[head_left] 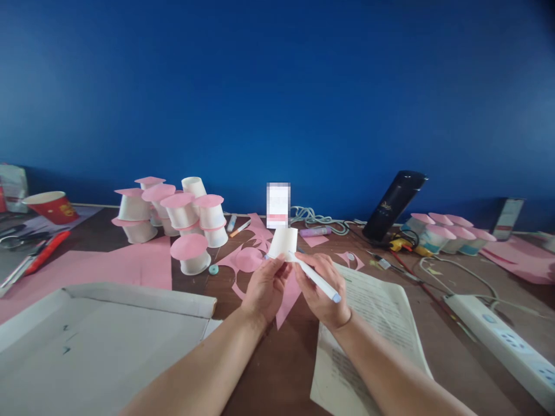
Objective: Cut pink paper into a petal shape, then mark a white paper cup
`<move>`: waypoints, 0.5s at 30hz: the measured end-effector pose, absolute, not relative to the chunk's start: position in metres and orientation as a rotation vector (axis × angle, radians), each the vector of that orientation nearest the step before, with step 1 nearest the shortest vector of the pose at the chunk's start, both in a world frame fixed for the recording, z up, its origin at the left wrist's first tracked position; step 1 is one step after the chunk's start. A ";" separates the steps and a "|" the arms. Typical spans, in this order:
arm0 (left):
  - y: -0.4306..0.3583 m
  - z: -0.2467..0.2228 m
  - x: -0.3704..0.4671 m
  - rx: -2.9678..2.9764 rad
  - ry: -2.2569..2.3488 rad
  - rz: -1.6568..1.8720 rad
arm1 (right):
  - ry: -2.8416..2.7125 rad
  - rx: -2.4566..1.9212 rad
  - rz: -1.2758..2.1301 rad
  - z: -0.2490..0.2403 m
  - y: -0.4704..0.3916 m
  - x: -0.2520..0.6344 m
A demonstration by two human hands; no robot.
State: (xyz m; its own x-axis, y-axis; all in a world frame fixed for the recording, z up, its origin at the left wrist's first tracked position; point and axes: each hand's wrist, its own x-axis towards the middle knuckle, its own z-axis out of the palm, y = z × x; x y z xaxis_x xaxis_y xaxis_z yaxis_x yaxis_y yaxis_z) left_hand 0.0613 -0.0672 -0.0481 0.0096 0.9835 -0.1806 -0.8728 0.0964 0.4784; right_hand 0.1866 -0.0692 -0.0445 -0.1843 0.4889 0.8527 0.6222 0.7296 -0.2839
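Near the middle of the view, my left hand (267,287) is closed around the lower end of a white paper cup (285,241). A white marker with a bluish end (318,280) is in my right hand (327,294), its tip touching or very near the cup. Both hands are close together above pink paper scraps (288,297). Behind the cup stands a phone with a blurred screen (278,205). Several white cups with pink paper tops (180,211) stand to the left, some of them stacked.
A large white sheet (108,352) covers the front left, beside pink paper (130,263). At right lie a printed sheet (385,312), cables and a power strip (503,341). A black cylinder (394,205) leans near more pink-topped cups (436,237). A red cup (52,208) is far left.
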 end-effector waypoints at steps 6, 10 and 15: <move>-0.067 -0.050 0.062 0.272 0.534 1.472 | -1.835 -0.874 -0.156 -0.042 -0.070 0.187; -0.067 -0.051 0.062 0.314 0.531 1.458 | -1.835 -0.876 -0.161 -0.043 -0.069 0.187; -0.068 -0.051 0.062 0.345 0.529 1.451 | -1.828 -0.875 -0.176 -0.043 -0.069 0.188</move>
